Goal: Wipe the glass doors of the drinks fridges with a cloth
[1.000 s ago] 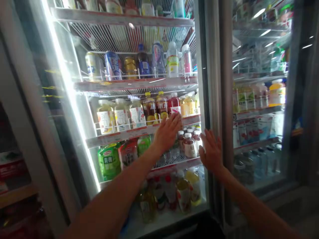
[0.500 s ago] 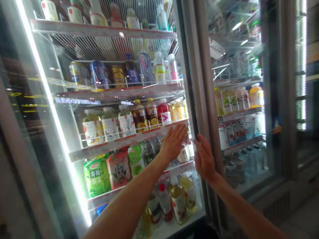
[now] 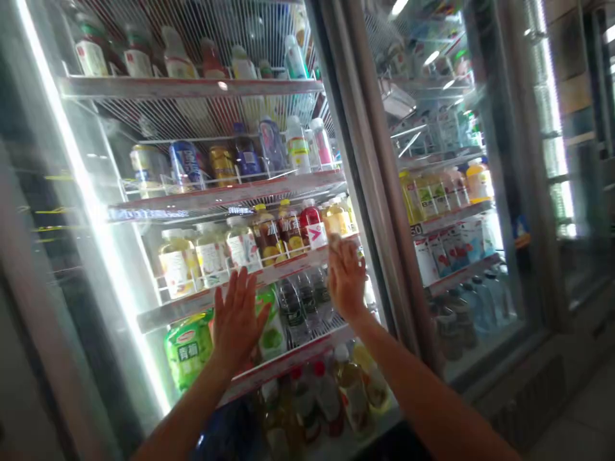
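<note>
I face a lit drinks cooler with a glass door [image 3: 110,275]. My left hand [image 3: 237,318] is flat and open against the glass, fingers spread upward, in front of the green juice cartons [image 3: 188,349]. My right hand [image 3: 344,275] is also open with fingers stretched up, lying on the glass near the door's right frame [image 3: 369,211], in front of the shelf with red and amber bottles [image 3: 288,230]. Neither hand holds anything. Small dark bottles [image 3: 300,304] stand on the shelf between the two hands.
Shelves behind the glass carry cans [image 3: 185,163], juice bottles [image 3: 211,253] and, at the bottom, more bottles [image 3: 331,397]. A second cooler door [image 3: 456,211] with drinks stands to the right. A bright light strip [image 3: 81,186] runs down the left side.
Both hands have shifted left across the glass: the left from the door's right part to the middle, the right from the frame onto the glass. The view has tilted and swung right.
</note>
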A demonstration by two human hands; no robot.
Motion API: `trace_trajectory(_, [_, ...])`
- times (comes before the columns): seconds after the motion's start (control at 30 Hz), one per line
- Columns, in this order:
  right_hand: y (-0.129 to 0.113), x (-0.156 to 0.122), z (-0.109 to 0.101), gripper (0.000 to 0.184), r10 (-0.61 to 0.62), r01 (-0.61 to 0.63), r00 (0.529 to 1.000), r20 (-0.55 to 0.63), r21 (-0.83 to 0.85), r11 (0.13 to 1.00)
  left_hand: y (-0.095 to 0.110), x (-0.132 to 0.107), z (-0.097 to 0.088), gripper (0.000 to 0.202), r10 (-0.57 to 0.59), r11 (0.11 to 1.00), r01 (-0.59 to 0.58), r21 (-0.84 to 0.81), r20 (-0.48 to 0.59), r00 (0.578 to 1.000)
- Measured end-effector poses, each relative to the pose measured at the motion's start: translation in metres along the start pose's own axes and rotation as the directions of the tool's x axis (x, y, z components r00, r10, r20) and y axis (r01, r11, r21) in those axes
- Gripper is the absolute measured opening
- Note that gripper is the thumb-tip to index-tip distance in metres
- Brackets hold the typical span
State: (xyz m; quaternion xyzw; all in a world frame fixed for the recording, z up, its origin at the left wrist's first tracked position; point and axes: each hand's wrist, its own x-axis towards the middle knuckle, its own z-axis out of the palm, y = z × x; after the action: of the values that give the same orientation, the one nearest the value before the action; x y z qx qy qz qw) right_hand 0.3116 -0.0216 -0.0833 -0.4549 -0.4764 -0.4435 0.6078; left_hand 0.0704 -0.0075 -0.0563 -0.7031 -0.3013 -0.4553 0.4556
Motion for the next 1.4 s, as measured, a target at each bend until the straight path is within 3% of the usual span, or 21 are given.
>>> trace_trajectory(0.07, [0.030,-0.047,-0.025,0.055,0.018,-0.018,1.000,-0.001,-0.056,0.998,0.004,-0.007,0.003,0.069,0.007,1.000,-0.007,0.008,-0.002,1.000])
trace_trajectory(0.13, [0.054,-0.092,-0.045,0.056,0.046,-0.041,0.996,0.083,-0.057,0.998,0.008,-0.009,0.006,0.070,-0.001,1.000,0.001,0.009,-0.016,1.000])
trace_trajectory(0.2, [0.066,-0.114,-0.051,0.058,0.052,-0.045,0.992,0.117,-0.061,0.997,0.010,-0.008,0.007,0.070,-0.012,1.000,0.012,0.008,-0.027,1.000])
trace_trajectory(0.27, [0.064,-0.105,-0.041,0.058,0.060,-0.056,0.996,0.073,-0.050,0.997,0.010,-0.008,0.008,0.071,-0.015,1.000,0.015,0.008,-0.027,1.000])
trace_trajectory(0.37, [0.046,-0.065,-0.015,0.059,0.070,-0.071,0.997,-0.043,-0.023,0.997,0.008,-0.009,0.008,0.071,-0.020,1.000,0.020,0.007,-0.025,1.000])
trace_trajectory(0.43, [0.032,-0.060,-0.007,0.061,0.048,-0.048,0.999,-0.023,0.010,0.999,0.008,-0.010,0.007,0.071,-0.024,1.000,0.024,-0.006,-0.023,0.999])
trace_trajectory(0.5, [0.022,-0.088,-0.015,0.062,-0.004,0.001,0.998,0.068,0.045,0.999,0.007,-0.011,0.007,0.070,-0.023,0.999,0.023,-0.032,-0.018,1.000])
trace_trajectory(0.6, [0.026,-0.157,-0.039,0.063,-0.019,0.016,0.972,0.233,0.014,1.000,0.006,-0.012,0.006,0.068,-0.007,0.998,0.006,-0.060,-0.016,1.000])
trace_trajectory(0.67, [0.037,-0.180,-0.047,0.062,-0.037,0.036,0.972,0.233,0.010,0.999,0.006,-0.014,0.006,0.068,-0.005,0.998,0.003,-0.060,-0.029,1.000])
trace_trajectory(0.73, [0.045,-0.168,-0.043,0.062,-0.002,0.002,0.981,0.193,0.002,1.000,0.007,-0.016,0.006,0.067,-0.004,0.998,0.002,-0.058,-0.033,0.999])
trace_trajectory(0.87, [0.021,-0.091,-0.015,0.063,0.063,-0.063,0.998,-0.009,0.015,0.998,0.008,-0.021,0.004,0.065,0.037,0.998,-0.037,-0.053,-0.013,0.999])
trace_trajectory(0.93, [0.001,-0.063,-0.003,0.065,-0.108,0.104,0.993,0.044,0.085,0.991,0.008,-0.023,0.003,0.063,0.049,0.998,-0.050,-0.043,-0.023,0.999])
trace_trajectory(1.0, [-0.006,-0.043,0.002,0.065,-0.373,0.347,0.918,0.136,0.179,0.920,0.007,-0.023,0.003,0.061,0.049,0.998,-0.050,-0.032,-0.035,0.998])
trace_trajectory(1.03, [-0.003,-0.034,0.002,0.065,-0.456,0.422,0.875,0.165,0.204,0.883,0.007,-0.023,0.003,0.059,0.046,0.998,-0.047,-0.028,-0.041,0.998])
trace_trajectory(1.07, [0.005,-0.023,0.001,0.064,-0.467,0.436,0.868,0.168,0.194,0.879,0.007,-0.022,0.003,0.058,0.043,0.999,-0.044,-0.028,-0.043,0.998])
trace_trajectory(1.17, [0.033,0.012,0.003,0.062,-0.190,0.189,0.982,0.017,0.059,0.980,0.007,-0.023,0.004,0.056,0.035,0.999,-0.036,-0.039,-0.039,0.999])
trace_trajectory(1.23, [0.036,0.028,0.006,0.063,-0.070,0.073,0.994,-0.088,0.034,0.997,0.009,-0.024,0.005,0.055,0.030,0.999,-0.031,-0.039,-0.038,0.999])
trace_trajectory(1.27, [0.030,0.031,0.008,0.064,-0.088,0.092,0.993,-0.072,0.044,0.995,0.010,-0.025,0.005,0.055,0.028,0.999,-0.029,-0.038,-0.035,0.999])
trace_trajectory(1.33, [0.011,0.027,0.009,0.067,-0.266,0.259,0.962,0.057,0.105,0.960,0.011,-0.026,0.005,0.056,0.025,0.999,-0.026,-0.039,-0.036,0.999])
trace_trajectory(1.4, [-0.002,0.021,0.007,0.068,-0.487,0.454,0.850,0.202,0.191,0.871,0.007,-0.024,0.002,0.056,0.041,0.998,-0.043,-0.043,-0.034,0.999])
